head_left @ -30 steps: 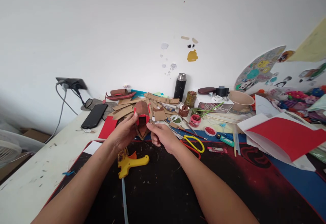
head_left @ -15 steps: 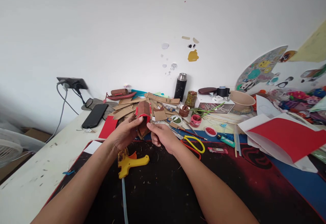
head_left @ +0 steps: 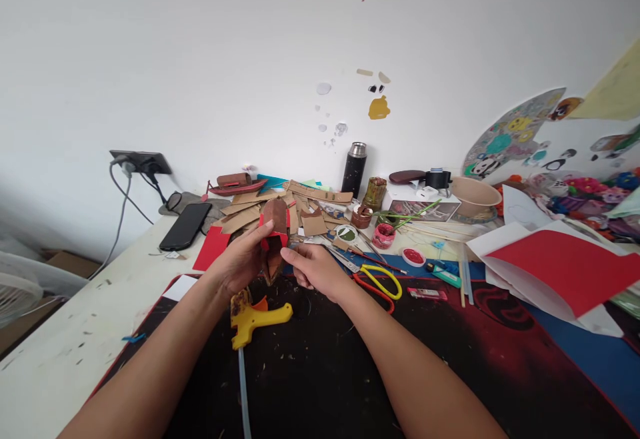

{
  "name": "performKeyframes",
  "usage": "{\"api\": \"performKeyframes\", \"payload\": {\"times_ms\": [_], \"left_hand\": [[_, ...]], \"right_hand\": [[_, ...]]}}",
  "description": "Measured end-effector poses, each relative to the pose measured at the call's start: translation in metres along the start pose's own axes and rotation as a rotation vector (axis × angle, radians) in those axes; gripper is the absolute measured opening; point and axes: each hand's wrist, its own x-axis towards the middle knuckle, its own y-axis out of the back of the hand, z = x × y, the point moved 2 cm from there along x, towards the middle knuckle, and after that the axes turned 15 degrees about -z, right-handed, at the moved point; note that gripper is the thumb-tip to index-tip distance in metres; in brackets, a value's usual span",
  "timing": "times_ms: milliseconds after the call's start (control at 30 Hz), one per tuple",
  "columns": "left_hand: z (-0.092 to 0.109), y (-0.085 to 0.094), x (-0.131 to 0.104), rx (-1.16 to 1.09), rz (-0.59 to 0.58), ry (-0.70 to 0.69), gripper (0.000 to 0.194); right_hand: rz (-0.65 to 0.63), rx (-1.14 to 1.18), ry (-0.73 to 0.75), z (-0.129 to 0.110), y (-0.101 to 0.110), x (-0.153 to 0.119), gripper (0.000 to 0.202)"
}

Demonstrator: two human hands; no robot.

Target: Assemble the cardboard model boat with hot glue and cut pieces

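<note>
A small cardboard model boat (head_left: 275, 220) with a rounded brown canopy and red trim points its narrow hull toward me above the desk mat. My left hand (head_left: 245, 256) is wrapped round its left side, thumb up against the canopy. My right hand (head_left: 315, 267) has thumb and fingers pinched at the hull's right edge; the fingertips behind it are partly hidden. Below the boat, a yellow hot glue gun (head_left: 260, 319) lies on the mat with a long glue stick trailing from it. Scissors (head_left: 377, 282) with yellow and orange handles lie right of my right hand.
Cardboard scraps (head_left: 250, 209) pile up behind the boat, near a similar red boat (head_left: 235, 184). A black phone (head_left: 186, 227) lies left. Toward the wall stand a black thermos (head_left: 355, 171) and paint jars (head_left: 385, 235). Red and white paper (head_left: 560, 269) lies right.
The model boat has moved slightly left and tipped so that more of its inner hull and front opening shows. Both hands have stayed on it and shifted with it.
</note>
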Motion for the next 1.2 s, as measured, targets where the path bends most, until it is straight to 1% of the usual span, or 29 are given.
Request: {"api": "performKeyframes", "payload": {"times_ms": [133,267,367,467,700,867,1200], "left_hand": [[0.003,0.0,-0.001,0.035,0.051,0.002,0.029],[0.007,-0.006,-0.003,0.136,0.065,-0.018,0.042],[0.008,-0.011,-0.005,0.195,0.077,-0.028,0.043],[0.008,-0.014,-0.006,0.259,0.075,-0.021,0.044],[0.005,-0.012,-0.006,0.423,0.056,-0.003,0.065],[0.003,-0.012,-0.006,0.466,0.029,0.01,0.068],[0.004,-0.014,-0.007,0.493,0.024,0.018,0.07]], "right_hand": [[0.016,-0.013,-0.001,0.0,0.002,0.001,0.059],[0.126,-0.015,0.026,-0.002,0.008,0.002,0.064],[0.201,0.04,0.034,-0.004,0.012,0.003,0.064],[0.24,0.092,0.046,-0.007,0.013,0.002,0.063],[0.233,0.126,0.053,-0.009,0.012,0.002,0.053],[0.234,0.126,0.044,-0.01,0.011,0.001,0.05],[0.216,0.155,0.042,-0.009,0.012,0.002,0.048]]}}
